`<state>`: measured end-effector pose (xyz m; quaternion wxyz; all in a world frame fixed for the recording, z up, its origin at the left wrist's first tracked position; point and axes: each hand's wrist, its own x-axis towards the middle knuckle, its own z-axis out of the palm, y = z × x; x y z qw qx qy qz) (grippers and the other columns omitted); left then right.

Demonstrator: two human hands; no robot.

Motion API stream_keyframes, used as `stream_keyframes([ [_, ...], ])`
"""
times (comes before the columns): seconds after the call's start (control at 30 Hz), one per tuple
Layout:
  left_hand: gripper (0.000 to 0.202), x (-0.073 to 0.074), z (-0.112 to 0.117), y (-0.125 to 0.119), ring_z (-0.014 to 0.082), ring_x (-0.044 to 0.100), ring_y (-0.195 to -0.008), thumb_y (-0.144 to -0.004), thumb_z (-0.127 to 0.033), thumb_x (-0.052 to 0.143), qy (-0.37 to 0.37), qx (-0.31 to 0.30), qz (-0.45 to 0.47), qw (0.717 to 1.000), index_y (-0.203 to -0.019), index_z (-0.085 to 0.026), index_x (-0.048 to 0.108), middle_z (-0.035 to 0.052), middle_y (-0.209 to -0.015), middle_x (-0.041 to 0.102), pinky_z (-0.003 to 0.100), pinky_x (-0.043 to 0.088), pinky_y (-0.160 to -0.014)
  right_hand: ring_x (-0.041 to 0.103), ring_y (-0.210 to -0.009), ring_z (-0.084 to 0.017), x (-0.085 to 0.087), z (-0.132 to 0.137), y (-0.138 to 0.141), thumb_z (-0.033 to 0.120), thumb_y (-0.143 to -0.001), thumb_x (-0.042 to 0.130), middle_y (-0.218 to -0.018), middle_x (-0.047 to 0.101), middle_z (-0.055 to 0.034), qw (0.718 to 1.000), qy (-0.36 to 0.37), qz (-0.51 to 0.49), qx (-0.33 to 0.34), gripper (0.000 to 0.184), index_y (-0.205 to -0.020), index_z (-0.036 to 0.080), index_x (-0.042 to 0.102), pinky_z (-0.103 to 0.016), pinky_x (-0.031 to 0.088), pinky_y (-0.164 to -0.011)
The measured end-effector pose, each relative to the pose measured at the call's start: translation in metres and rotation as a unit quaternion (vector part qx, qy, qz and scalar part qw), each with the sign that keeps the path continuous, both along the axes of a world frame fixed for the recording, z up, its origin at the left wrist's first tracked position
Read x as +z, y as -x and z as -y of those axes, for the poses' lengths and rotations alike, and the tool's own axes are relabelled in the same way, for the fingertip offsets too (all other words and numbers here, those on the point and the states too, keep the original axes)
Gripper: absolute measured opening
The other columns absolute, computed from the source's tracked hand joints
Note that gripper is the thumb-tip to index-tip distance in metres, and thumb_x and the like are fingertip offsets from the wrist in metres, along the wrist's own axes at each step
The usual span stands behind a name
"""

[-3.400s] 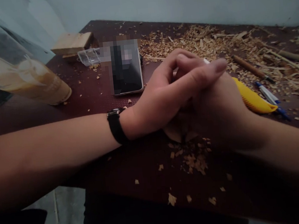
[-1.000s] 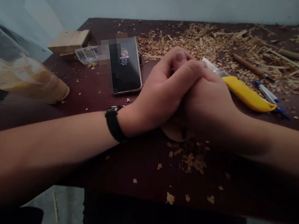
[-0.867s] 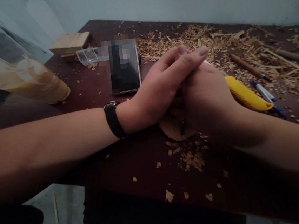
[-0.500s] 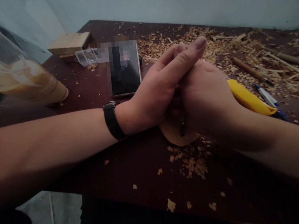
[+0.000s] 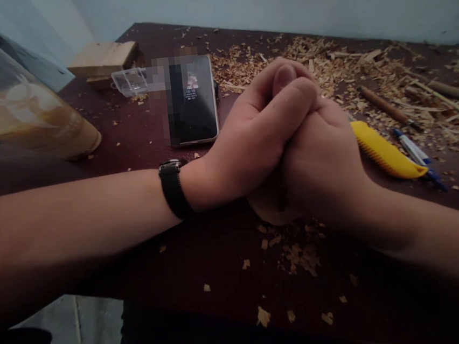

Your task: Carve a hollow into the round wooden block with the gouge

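Note:
My left hand [image 5: 250, 132], with a black watch on its wrist, is wrapped over the top of my right hand [image 5: 320, 152], thumb folded down. The right hand is a closed fist around a carving tool, whose handle is hidden; only a dark bit of its shaft [image 5: 282, 199] shows below the fist. Under both hands a piece of wood with a rounded edge [image 5: 272, 215] lies on the table, mostly covered. Small wood chips [image 5: 302, 257] are scattered just in front of it.
A phone [image 5: 203, 109] stands behind my left wrist. Left are a drink cup [image 5: 63, 128], a clear plastic box [image 5: 131, 81] and wooden blocks [image 5: 102, 57]. Right are a yellow textured object [image 5: 387, 148], pens [image 5: 418, 154] and a wooden-handled tool [image 5: 387, 105] among shavings [image 5: 345, 69].
My left thumb has folded down from its raised position, and its fingers have closed over my right hand. The phone's screen now shows the time. The shaft under the fist is less visible.

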<state>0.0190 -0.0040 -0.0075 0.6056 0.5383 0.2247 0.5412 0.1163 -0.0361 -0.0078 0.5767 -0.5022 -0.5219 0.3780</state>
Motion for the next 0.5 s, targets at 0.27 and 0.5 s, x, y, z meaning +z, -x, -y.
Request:
stream_keyframes([
  [0.27, 0.011, -0.0079, 0.0056, 0.0095, 0.02, 0.076, -0.102, -0.102, -0.031, 0.07, -0.018, -0.035, -0.037, 0.999, -0.094, -0.023, 0.069, 0.0035, -0.099, 0.074, 0.033, 0.063, -0.092, 0.061, -0.074, -0.016, 0.0051, 0.0106, 0.0075, 0.007, -0.115, 0.052, -0.076, 0.064, 0.001, 0.996, 0.065, -0.069, 0.005, 0.037, -0.085, 0.024, 0.065, -0.03, 0.052, -0.061],
  [0.5, 0.019, -0.0036, 0.0033, 0.0076, 0.0095, 0.07, -0.091, -0.103, -0.023, 0.073, 0.01, -0.057, -0.015, 0.998, -0.085, -0.019, 0.066, -0.0011, -0.09, 0.068, 0.022, 0.06, -0.092, 0.068, -0.079, -0.014, -0.0006, 0.0081, -0.0019, 0.02, -0.118, 0.05, -0.085, 0.066, 0.0, 0.997, 0.041, -0.039, 0.057, 0.036, -0.084, 0.025, 0.061, -0.027, 0.06, -0.07],
])
